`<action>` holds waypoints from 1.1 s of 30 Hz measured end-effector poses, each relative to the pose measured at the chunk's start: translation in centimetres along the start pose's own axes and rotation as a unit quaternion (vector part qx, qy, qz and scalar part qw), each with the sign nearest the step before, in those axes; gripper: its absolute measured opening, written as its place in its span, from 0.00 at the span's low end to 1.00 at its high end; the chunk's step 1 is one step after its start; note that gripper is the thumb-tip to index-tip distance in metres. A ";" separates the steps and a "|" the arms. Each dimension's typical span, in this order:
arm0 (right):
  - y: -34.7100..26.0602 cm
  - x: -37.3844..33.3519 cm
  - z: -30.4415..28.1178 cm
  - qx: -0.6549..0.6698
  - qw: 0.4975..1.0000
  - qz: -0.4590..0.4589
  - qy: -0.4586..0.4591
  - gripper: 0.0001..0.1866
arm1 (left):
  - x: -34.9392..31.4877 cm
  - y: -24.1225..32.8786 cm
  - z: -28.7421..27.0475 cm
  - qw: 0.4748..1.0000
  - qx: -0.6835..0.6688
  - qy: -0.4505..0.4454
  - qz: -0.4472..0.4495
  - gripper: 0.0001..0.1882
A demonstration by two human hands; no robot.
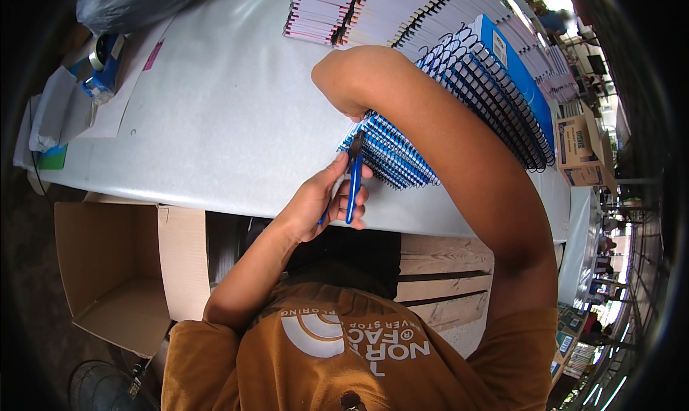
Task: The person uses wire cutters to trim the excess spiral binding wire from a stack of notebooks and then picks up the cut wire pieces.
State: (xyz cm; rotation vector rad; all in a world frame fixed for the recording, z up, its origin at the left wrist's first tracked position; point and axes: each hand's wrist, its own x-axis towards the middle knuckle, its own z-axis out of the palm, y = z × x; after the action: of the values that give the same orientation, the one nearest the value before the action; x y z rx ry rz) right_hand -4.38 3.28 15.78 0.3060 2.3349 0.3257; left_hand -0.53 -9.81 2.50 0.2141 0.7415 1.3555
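spiral-bound notebooks (pixel 395 158) lie just off centre, towards one o'clock. at eight, a cardboard box (pixel 108 242) stands open, contents not made out. the left hand (pixel 319 199) curls its fingers closed around blue-handled pliers (pixel 354 185), tip at the coils: seemingly tool work on wire, calling next for a steady bite. at twelve, the right hand (pixel 337 79) bends down; its fingers are hidden, grip impossible to tell. near three, a carton (pixel 578 142), contents unclear.

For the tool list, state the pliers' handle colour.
Blue handles, best seen in the head view.
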 end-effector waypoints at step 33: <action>-0.5 -0.9 -0.8 -0.003 1.000 -0.010 0.008 0.14 | 0.2 -1.3 -1.6 0.993 -0.095 -0.076 -0.003 0.30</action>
State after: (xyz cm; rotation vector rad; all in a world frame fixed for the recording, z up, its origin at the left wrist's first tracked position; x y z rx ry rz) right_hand -4.44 2.37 16.75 0.2779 2.3511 0.3260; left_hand -0.49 -10.38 0.51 0.1601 0.4823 1.3779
